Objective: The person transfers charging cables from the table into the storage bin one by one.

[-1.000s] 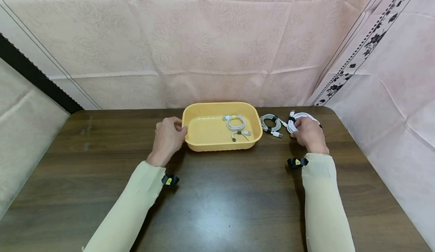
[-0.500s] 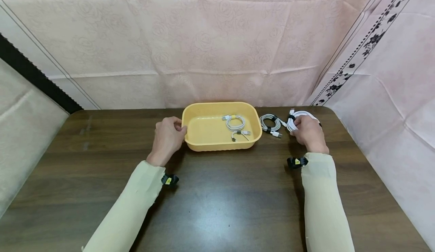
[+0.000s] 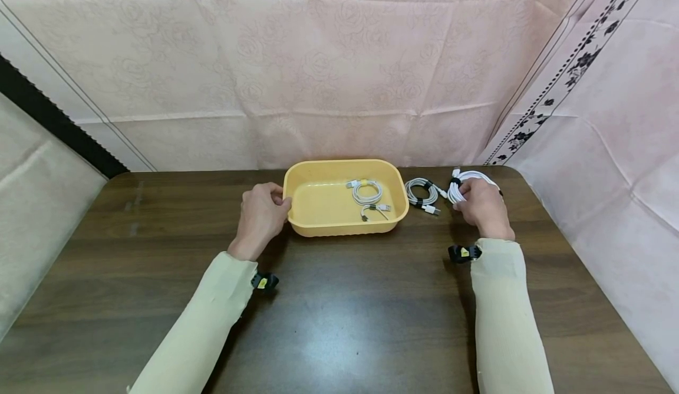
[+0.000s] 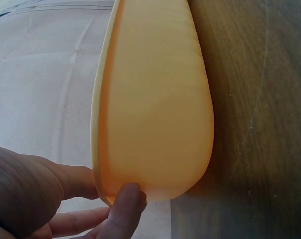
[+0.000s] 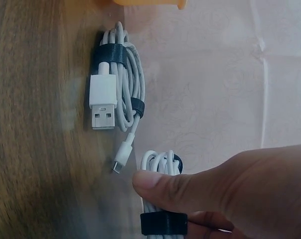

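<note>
- A white cable coil [image 3: 455,193] is being pinched at the upper right of the head frame by the right hand [image 3: 484,205]; the thumb is being pressed across the loops beside a black strap [image 5: 163,223]. Whether the coil is being borne by the table [image 3: 339,299] cannot be told.
- Loops could be slipping free if the pinch is being applied to only some strands.
- A grey cable bundle [image 5: 128,82] is lying just left of the coil; its small plug [image 5: 121,155] is being pointed coilward, so snagging could be caused by a leftward drag.
- A yellow tray [image 3: 345,229] is being clamped at its left rim, upper centre, by the left hand [image 3: 262,214]; tipping could be caused by uneven lifting.
- A looped cable [image 3: 368,201] and a short cable [image 3: 373,207] are being contained in its right half; sliding could be caused by tilt.
</note>
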`<state>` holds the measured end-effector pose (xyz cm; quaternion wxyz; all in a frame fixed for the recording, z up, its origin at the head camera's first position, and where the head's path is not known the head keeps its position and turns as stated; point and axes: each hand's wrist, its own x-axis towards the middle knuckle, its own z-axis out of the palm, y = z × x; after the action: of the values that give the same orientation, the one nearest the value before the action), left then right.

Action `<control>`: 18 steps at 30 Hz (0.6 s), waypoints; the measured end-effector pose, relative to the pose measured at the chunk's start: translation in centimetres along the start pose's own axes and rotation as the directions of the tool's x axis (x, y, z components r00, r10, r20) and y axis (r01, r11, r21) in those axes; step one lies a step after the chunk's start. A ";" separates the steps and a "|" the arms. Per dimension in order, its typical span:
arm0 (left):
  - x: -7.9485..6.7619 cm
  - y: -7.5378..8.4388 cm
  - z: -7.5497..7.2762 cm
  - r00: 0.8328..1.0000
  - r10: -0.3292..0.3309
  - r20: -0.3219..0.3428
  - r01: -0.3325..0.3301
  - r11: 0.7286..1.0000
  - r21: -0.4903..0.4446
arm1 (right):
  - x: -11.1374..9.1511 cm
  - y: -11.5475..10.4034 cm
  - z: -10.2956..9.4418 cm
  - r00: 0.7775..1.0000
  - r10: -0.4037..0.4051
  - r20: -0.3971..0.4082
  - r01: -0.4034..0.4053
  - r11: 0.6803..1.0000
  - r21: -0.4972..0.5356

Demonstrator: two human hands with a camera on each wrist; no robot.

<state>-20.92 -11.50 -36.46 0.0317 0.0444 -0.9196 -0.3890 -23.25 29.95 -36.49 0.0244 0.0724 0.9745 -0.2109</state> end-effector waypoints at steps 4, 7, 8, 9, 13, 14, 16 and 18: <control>0.0 0.0 0.0 1.000 0.004 -0.005 -0.004 1.000 0.001 | 0.0 -0.1 0.0 1.000 0.002 0.000 -0.002 1.000 0.003; 0.0 0.0 0.0 1.000 0.004 -0.004 -0.004 1.000 0.000 | -0.1 -0.2 0.0 1.000 -0.008 -0.010 0.008 1.000 0.001; 0.0 0.0 0.0 1.000 0.003 -0.004 -0.003 1.000 0.000 | -0.1 -0.3 0.0 1.000 -0.009 -0.012 0.009 1.000 0.000; 0.0 0.0 0.0 1.000 0.003 -0.003 -0.003 1.000 0.000 | -0.1 -0.3 0.0 1.000 -0.011 -0.014 0.011 1.000 -0.002; 0.0 0.0 0.0 1.000 0.007 -0.005 -0.007 1.000 0.002 | -0.1 -0.4 -0.1 1.000 -0.009 -0.013 0.009 1.000 -0.004; 0.0 0.0 0.0 1.000 0.009 -0.006 -0.009 1.000 0.001 | -0.2 -0.4 -0.1 1.000 -0.009 -0.014 0.009 1.000 -0.004; 0.0 0.0 0.1 1.000 0.012 -0.009 -0.012 1.000 0.001 | -0.2 -0.5 -0.1 1.000 -0.012 -0.019 0.012 1.000 -0.006; 0.0 0.0 0.1 1.000 0.013 -0.011 -0.013 1.000 0.001 | -0.2 -0.5 -0.1 1.000 -0.018 -0.025 0.018 1.000 -0.008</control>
<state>-20.90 -11.47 -36.50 0.0394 0.0404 -0.9199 -0.3880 -23.17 29.53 -36.18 0.0108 0.0663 0.9761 -0.2065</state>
